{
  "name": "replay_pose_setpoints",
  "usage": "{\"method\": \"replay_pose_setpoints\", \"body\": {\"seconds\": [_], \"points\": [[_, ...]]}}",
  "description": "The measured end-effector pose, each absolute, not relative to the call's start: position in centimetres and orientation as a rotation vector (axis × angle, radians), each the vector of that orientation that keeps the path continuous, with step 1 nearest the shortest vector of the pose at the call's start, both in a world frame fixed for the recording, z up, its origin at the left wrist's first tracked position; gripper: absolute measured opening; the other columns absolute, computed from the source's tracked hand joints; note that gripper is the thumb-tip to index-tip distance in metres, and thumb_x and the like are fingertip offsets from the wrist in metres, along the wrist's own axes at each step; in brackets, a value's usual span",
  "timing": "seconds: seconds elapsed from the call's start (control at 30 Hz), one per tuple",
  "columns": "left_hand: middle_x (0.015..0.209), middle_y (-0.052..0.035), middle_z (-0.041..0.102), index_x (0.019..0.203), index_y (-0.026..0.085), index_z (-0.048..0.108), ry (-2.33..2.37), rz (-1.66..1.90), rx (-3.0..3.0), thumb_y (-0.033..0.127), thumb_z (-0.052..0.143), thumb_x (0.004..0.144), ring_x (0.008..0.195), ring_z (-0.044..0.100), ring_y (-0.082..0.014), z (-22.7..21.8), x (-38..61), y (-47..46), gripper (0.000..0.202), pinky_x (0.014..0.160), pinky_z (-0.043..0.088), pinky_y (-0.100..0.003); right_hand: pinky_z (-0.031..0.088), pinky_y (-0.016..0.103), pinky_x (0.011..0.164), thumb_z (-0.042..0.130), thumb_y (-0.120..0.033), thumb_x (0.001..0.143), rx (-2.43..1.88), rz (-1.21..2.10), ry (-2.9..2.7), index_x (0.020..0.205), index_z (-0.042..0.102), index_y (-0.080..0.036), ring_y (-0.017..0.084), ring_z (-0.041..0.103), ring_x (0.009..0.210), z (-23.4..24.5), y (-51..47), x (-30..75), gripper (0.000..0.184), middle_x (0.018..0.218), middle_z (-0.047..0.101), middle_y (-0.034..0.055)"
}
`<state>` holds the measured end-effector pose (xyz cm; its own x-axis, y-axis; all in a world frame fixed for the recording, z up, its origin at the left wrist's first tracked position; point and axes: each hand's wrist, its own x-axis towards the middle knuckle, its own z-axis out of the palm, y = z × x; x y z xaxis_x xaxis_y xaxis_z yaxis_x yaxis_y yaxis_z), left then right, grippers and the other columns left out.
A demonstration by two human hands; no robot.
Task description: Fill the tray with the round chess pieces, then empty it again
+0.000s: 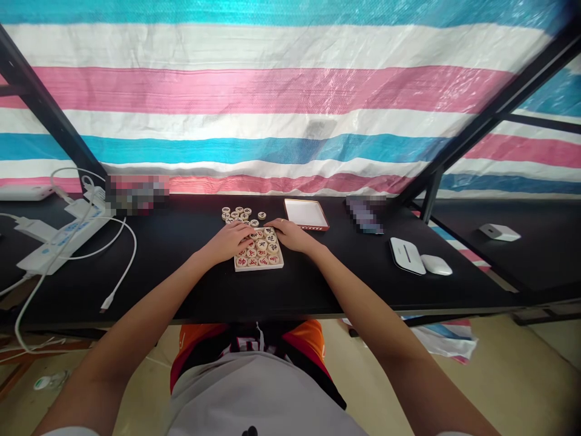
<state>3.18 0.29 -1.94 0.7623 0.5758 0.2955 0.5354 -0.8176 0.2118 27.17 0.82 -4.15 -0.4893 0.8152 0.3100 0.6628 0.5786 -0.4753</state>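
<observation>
A shallow white box [258, 267] on the black table holds rows of round Chinese chess pieces [262, 244] with red and black characters. My left hand [229, 242] reaches over the box's left side, its fingers stretched across the upper-left pieces and partly covering them. At the far right corner, my right hand [290, 235] lies along the rim, fingers extended and fingertips touching the top row. Whether either hand pinches a piece is hard to see. Just beyond the box are several loose chess pieces [236, 213], one of them [262, 215] a little apart.
Behind my right hand lies the box lid [306, 213], its white inside up. Farther right are a blurred-out phone-like object [364, 215], a white flat device [407, 255] and a white mouse [436, 264]. A power strip [63, 242] with white cables occupies the left side.
</observation>
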Motion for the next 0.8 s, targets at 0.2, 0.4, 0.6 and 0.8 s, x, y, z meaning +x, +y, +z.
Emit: {"method": "replay_pose_setpoints", "body": {"seconds": [0.2, 0.4, 0.6, 0.8], "points": [[0.116, -0.0064, 0.065, 0.113, 0.02, 0.063, 0.904, 0.541, 2.845, 0.03, 0.043, 0.095, 0.113, 0.053, -0.0227, -2.07, 2.93, 0.41, 0.029, 0.1, 0.037, -0.04, 0.048, 0.037, 0.09, 0.045, -0.005, 0.086, -1.168, 0.401, -2.302, 0.115, 0.063, -0.015, 0.02, 0.06, 0.099, -4.22, 0.86, 27.22, 0.036, 0.107, 0.065, 0.0111], [0.11, -0.0075, 0.063, 0.109, 0.02, 0.065, 0.893, 0.56, 2.848, 0.033, 0.044, 0.093, 0.107, 0.054, -0.0227, -2.04, 2.91, 0.37, 0.029, 0.097, 0.039, -0.038, 0.048, 0.038, 0.091, 0.046, -0.005, 0.086, -1.161, 0.4, -2.299, 0.115, 0.064, -0.018, 0.02, 0.06, 0.1, -4.27, 0.87, 27.25, 0.037, 0.107, 0.065, 0.0097], [0.11, -0.008, 0.064, 0.105, 0.018, 0.064, 0.887, 0.588, 2.819, 0.031, 0.047, 0.092, 0.106, 0.055, -0.0226, -1.96, 3.03, 0.37, 0.025, 0.096, 0.041, -0.038, 0.047, 0.037, 0.092, 0.045, -0.005, 0.086, -1.177, 0.4, -2.309, 0.115, 0.063, -0.016, 0.02, 0.06, 0.101, -4.16, 0.82, 27.24, 0.036, 0.108, 0.065, 0.0106], [0.113, -0.0059, 0.066, 0.103, 0.02, 0.063, 0.88, 0.572, 2.788, 0.031, 0.048, 0.091, 0.108, 0.055, -0.0225, -2.04, 3.11, 0.47, 0.022, 0.096, 0.041, -0.039, 0.048, 0.037, 0.091, 0.045, -0.006, 0.087, -1.175, 0.417, -2.295, 0.115, 0.064, -0.016, 0.021, 0.06, 0.099, -4.25, 0.87, 27.23, 0.035, 0.107, 0.065, 0.0107]]}}
